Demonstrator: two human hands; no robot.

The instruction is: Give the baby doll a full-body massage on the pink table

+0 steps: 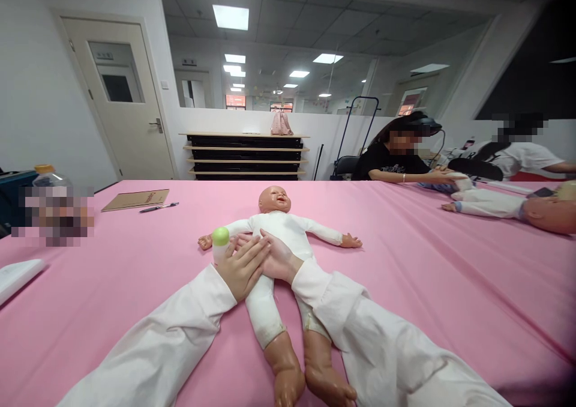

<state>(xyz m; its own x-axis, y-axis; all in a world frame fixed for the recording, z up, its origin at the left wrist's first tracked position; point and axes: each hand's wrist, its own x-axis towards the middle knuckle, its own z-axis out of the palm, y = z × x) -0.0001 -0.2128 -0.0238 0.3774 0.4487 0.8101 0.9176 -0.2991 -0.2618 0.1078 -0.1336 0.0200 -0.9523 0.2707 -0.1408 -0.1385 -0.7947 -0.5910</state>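
A baby doll with a white cloth body lies on its back, head away from me and arms spread. Above its belly my two hands meet. My left hand lies flat across the fingers of my right hand, its own fingers stretched out. The right palm is turned up, with its fingers straight and partly covered. No object shows between the hands. Just left of my left hand stands a small white bottle with a green cap; its lower part is hidden behind that hand.
A pink cloth covers the table. A brown notebook and a pen lie at the back left, and a white object at the left edge. Another doll lies at right, near a person in black.
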